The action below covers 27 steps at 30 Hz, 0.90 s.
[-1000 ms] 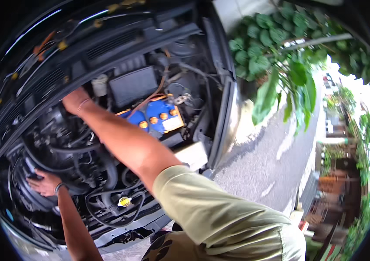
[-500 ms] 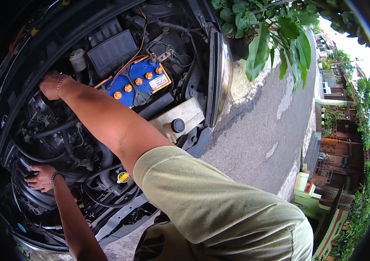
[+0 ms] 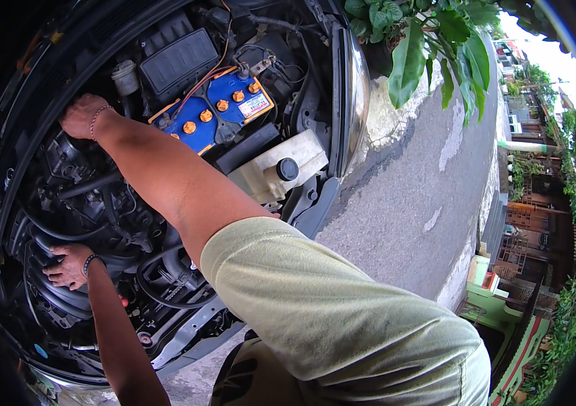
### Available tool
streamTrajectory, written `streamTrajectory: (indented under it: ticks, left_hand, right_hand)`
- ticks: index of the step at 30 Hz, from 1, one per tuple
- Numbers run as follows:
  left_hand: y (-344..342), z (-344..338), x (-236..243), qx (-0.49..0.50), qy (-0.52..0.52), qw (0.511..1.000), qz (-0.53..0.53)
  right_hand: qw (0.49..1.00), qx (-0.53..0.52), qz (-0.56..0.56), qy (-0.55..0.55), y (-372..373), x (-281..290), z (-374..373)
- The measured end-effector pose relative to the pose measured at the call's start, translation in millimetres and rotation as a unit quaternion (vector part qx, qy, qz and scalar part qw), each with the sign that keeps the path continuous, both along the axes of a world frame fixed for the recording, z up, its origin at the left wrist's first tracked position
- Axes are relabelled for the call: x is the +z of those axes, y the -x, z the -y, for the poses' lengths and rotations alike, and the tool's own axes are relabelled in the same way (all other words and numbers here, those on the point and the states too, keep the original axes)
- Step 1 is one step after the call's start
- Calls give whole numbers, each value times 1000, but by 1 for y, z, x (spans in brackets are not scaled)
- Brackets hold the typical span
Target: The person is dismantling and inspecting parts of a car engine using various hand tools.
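My left hand [image 3: 69, 266] rests on the ribbed black engine duct [image 3: 64, 300], fingers apart and holding nothing that I can see. Stretched across the engine bay, my right arm ends at the far rear edge, where my right hand [image 3: 83, 116] is bent down beside the dark bodywork. Its fingertips are hidden, so what it touches cannot be made out. Near that hand are a small whitish reservoir [image 3: 124, 78] and a dark metal engine part [image 3: 62, 157]. Beyond my right forearm sits a blue battery [image 3: 196, 140] with orange caps.
A black ribbed box [image 3: 178, 62] stands behind the battery. In front is an off-white tank [image 3: 308, 152] with a black cap [image 3: 287, 169]. The headlight [image 3: 358, 88] edges the bay, with grey road [image 3: 396, 196] and a leafy plant [image 3: 406, 64] outside. Hoses and wires cross the engine.
The view has shifted slightly. My right forearm now covers the yellow cap that showed before. Both hands stay at about the same spots; the left has slid slightly over the duct.
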State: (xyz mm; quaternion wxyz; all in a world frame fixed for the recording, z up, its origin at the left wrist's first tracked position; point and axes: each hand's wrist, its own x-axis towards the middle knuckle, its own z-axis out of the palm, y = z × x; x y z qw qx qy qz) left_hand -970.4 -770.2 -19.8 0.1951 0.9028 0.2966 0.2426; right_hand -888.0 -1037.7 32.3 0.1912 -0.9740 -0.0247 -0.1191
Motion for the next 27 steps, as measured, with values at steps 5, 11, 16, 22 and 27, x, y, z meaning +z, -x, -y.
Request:
streamTrajectory:
  ticks: [5, 11, 16, 22, 27]
  left_hand:
    - [-5, -20, 10, 9, -5, 1000, 4]
    - [1, 6, 6, -2, 9, 1000, -5]
    - [-2, -3, 7, 4, -5, 1000, 8]
    - [5, -4, 2, 23, -59, 998, 15]
    - [6, 15, 21, 23, -18, 1000, -9]
  right_hand:
    - [997, 19, -71, -2, 2, 21, -20]
    - [985, 79, -122, 93, 1, 12, 8]
    - [990, 35, 118, 72, -5, 11, -6]
    - [996, 59, 54, 36, -6, -9, -2]
    - [987, 151, -38, 49, 4, 8, 27]
